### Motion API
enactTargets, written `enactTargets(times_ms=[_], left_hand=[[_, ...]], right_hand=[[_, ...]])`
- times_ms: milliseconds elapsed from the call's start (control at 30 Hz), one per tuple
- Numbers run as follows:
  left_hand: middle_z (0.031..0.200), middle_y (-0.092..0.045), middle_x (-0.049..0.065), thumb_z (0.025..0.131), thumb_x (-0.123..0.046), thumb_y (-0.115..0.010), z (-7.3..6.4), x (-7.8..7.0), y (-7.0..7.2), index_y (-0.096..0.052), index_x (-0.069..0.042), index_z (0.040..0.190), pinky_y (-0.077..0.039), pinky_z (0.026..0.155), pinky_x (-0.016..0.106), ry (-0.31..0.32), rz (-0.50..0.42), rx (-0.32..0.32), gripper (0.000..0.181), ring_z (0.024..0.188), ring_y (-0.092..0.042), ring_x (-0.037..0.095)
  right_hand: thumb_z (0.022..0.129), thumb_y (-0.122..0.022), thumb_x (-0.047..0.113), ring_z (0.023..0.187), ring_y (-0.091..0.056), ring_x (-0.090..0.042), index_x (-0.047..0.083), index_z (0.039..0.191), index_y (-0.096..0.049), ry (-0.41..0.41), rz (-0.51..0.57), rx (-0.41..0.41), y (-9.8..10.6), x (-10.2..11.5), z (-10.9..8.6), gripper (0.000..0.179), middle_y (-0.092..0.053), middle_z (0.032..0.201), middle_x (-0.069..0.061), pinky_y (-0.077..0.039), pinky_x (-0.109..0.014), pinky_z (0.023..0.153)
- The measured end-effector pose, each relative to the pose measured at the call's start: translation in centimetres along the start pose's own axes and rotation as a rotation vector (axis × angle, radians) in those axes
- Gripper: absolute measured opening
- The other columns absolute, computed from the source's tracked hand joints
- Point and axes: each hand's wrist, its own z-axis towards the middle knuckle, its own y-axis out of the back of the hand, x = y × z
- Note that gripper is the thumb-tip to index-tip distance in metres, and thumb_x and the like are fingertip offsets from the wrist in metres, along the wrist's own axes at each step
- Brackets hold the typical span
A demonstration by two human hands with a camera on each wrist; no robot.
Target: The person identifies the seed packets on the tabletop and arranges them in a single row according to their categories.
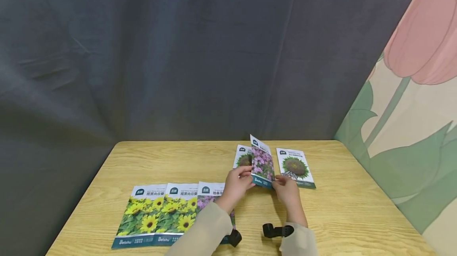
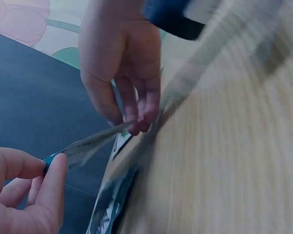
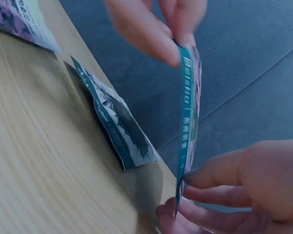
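L sleeve point(image 1: 205, 230) was noted foremost; purple-flwr pkt point(image 1: 262, 161) was pinched by L hand point(image 1: 235, 185) & R hand point(image 1: 288, 192).

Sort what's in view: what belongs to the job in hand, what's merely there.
Job:
held purple-flower packet, pinched by left hand and right hand
likely also left yellow-flower packet, middle yellow-flower packet, front purple-flower packet, back-left brown-flower packet, back-right brown-flower packet
table, as work surface

Merely there:
dark curtain
tulip wall picture
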Motion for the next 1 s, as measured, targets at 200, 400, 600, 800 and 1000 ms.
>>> enactTargets(times_ms=[200,400,600,800,1000], left_hand=[[0.104,-0.056,0.014,0.087,0.01,-0.057,-1.2,0.3,0.9,-0.062,0.008,0.129,-0.061,0.081,0.032,0.047,-0.007,-0.008,0.042,0.086,-0.063,0.018],[0.105,-0.056,0.014,0.087,0.008,-0.059,-2.6,0.5,1.8,-0.06,0.008,0.128,-0.061,0.08,0.036,0.097,0.013,0.028,0.041,0.083,-0.062,0.019],[0.102,-0.057,0.013,0.085,0.008,-0.06,-3.5,0.7,2.9,-0.06,0.007,0.122,-0.062,0.075,0.036,0.114,0.035,0.083,0.037,0.081,-0.06,0.018],[0.095,-0.062,0.012,0.085,0.008,-0.063,-4.9,1.0,4.5,-0.061,0.007,0.117,-0.062,0.071,0.036,0.161,0.059,0.167,0.031,0.076,-0.063,0.017],[0.086,-0.067,0.009,0.09,0.004,-0.066,-5.6,1.6,5.9,-0.063,0.008,0.109,-0.062,0.064,0.031,0.185,0.109,0.259,0.02,0.069,-0.066,0.014]], right_hand=[[0.097,-0.059,0.004,0.098,-0.066,-0.042,-0.016,0.125,-0.058,0.01,0.015,0.02,0.4,0.4,-0.1,0.035,-0.066,0.111,-0.033,-0.057,-0.041,0.075],[0.095,-0.057,0.0,0.079,-0.064,-0.024,-0.016,0.127,-0.057,0.004,0.053,0.018,0.7,0.7,-0.3,0.036,-0.066,0.105,-0.029,-0.052,-0.03,0.063],[0.096,-0.057,-0.003,0.086,-0.066,-0.029,-0.016,0.13,-0.055,0.005,0.079,0.026,1.1,1.3,-0.4,0.036,-0.064,0.103,-0.027,-0.06,-0.039,0.07],[0.094,-0.058,-0.007,0.079,-0.065,-0.023,-0.014,0.131,-0.055,-0.011,0.094,0.091,1.3,1.6,-1.0,0.038,-0.064,0.095,-0.02,-0.061,-0.04,0.07],[0.089,-0.059,-0.012,0.072,-0.064,-0.021,-0.014,0.129,-0.056,0.01,0.058,0.179,1.5,1.5,-1.3,0.04,-0.063,0.09,-0.018,-0.061,-0.039,0.066]])
